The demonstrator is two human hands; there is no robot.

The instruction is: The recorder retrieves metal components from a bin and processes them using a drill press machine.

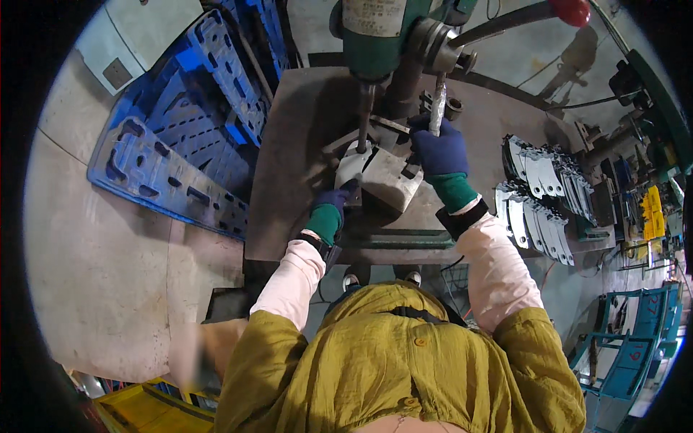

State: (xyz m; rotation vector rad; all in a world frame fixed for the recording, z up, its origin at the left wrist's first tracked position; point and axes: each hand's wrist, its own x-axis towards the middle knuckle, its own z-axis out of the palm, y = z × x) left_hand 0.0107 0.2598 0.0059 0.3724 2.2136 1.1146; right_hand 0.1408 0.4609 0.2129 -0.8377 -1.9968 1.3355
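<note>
Both my hands wear dark blue gloves with green cuffs. My left hand is closed on the near left edge of a small pale metal plate; its fingertips are partly hidden. The plate lies against a blocky steel fixture on the machine's table. From the green drill press head a spindle reaches down to the plate, its tip touching or just over it. My right hand is wrapped round a press lever covered in silver wrapping, right of the spindle.
Several curved metal plates with holes are stacked at the table's right side. A second lever with a red knob sticks out overhead. Blue plastic pallets stand to the left. Blue racks and a yellow bin are at right.
</note>
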